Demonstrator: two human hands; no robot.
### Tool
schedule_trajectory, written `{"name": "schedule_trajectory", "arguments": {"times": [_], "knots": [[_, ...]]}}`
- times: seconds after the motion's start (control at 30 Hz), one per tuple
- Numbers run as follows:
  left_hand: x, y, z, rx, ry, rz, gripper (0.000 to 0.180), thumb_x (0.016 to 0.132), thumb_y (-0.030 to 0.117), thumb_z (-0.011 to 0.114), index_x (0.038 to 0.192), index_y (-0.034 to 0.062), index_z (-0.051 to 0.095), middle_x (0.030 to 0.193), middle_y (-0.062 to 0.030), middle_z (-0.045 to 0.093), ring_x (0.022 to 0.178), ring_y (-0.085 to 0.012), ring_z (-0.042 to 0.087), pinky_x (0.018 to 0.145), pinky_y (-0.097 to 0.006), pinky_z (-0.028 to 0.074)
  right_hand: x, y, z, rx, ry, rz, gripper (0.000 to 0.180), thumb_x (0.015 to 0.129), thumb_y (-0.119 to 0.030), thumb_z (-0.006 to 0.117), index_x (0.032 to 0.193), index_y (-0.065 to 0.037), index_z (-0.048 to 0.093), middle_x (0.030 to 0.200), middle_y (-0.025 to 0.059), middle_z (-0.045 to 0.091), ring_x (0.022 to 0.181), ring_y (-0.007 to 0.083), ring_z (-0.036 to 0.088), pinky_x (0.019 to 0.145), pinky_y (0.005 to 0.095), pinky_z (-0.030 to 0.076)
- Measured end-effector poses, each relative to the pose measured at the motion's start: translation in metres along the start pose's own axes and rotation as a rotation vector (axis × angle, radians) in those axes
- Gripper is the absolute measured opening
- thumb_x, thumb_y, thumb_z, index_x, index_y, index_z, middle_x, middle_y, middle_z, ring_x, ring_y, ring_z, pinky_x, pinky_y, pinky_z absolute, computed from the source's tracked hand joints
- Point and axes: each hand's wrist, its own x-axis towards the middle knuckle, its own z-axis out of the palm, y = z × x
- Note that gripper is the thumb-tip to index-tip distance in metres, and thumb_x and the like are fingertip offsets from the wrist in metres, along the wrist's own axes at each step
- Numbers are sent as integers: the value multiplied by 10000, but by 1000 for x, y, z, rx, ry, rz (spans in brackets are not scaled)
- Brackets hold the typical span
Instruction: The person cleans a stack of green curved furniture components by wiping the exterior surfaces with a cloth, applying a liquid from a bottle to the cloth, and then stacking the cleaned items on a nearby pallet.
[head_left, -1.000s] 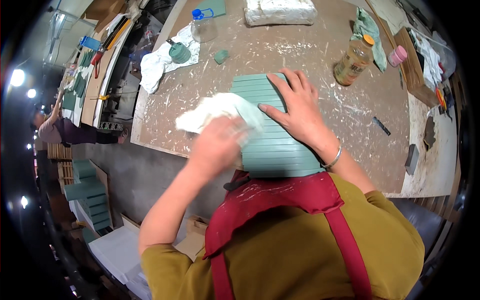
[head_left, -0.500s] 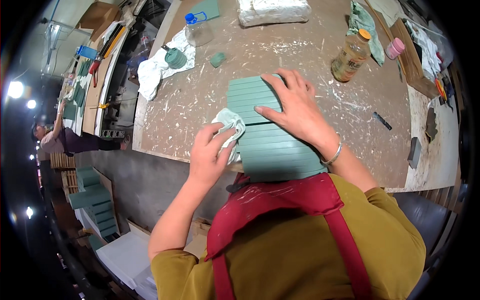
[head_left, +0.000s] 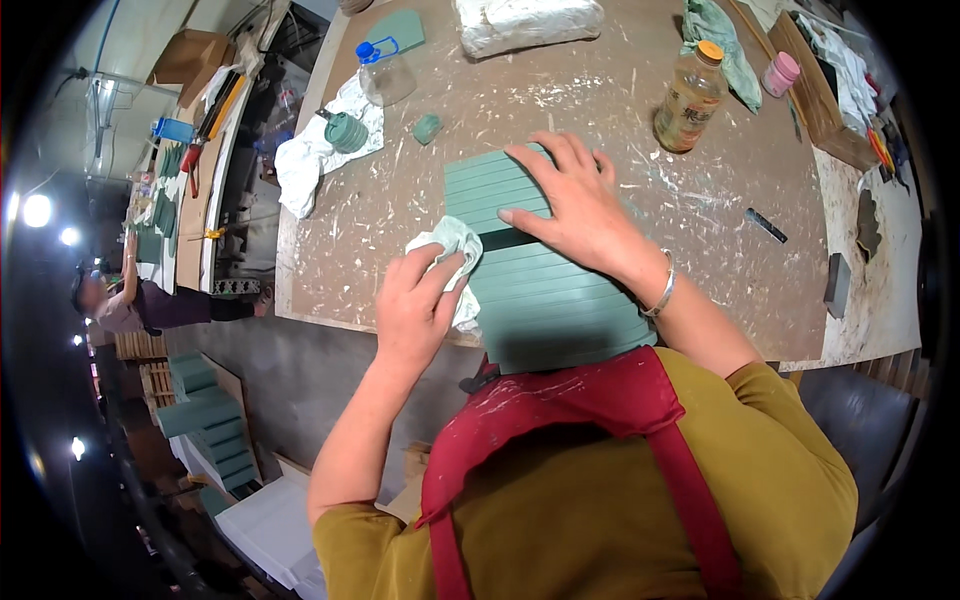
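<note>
Two pale green, ribbed slabs lie at the table's near edge, a dark gap between them. Across the farther slab my right hand rests with fingers spread, its thumb on the surface and its fingers near the far edge. The nearer slab reaches up against my red apron. My left hand is closed on a crumpled, pale green-and-white cloth, which is at the slabs' left edge beside the gap. What the slabs are made of, I cannot tell.
Farther off stand an empty clear bottle, a ribbed green round piece on a white cloth, a wrapped white block and an orange-capped bottle. A dark block lies right. Another person works at a left-hand bench.
The dark gap between the slabs has widened. My left hand and the cloth have shifted slightly left. The whole view has also turned a little.
</note>
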Motion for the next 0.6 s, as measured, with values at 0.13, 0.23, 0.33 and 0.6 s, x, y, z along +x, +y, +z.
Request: {"name": "schedule_trajectory", "arguments": {"times": [0.13, 0.23, 0.33, 0.6], "knots": [[2, -1, -4, -131, -66, -111, 241, 754, 113, 718, 990, 70, 697, 991, -78, 617, 859, -277, 594, 742, -402, 490, -5, -1, 6, -23, 21, -16, 671, 808, -453, 676, 1366, -134, 484, 1391, 149, 415, 1366, 345, 293, 1098, 623, 171], [35, 27, -10, 238, -203, 118, 149, 743, 112, 692, 890, 94, 678, 915, -33, 594, 845, -242, 594, 701, -356, 507, -3, 1, 5, -12, 17, -13, 670, 810, -457, 675, 1366, -132, 488, 1392, 144, 417, 1365, 347, 293, 1101, 614, 172], [43, 39, -9, 414, -363, 365, 236, 734, 89, 692, 969, 83, 671, 941, -51, 614, 825, -273, 578, 690, -367, 500, -6, -2, -1, 24, -11, -6, 665, 811, -459, 674, 1362, -131, 495, 1396, 140, 418, 1363, 351, 293, 1107, 604, 168], [36, 27, -2, 281, -292, 343, 193, 711, 56, 632, 902, 88, 629, 868, -38, 559, 772, -238, 546, 662, -339, 494, -11, -3, 3, 36, 1, -1, 649, 824, -458, 664, 1360, -133, 498, 1404, 149, 410, 1371, 357, 283, 1113, 607, 154]]}}
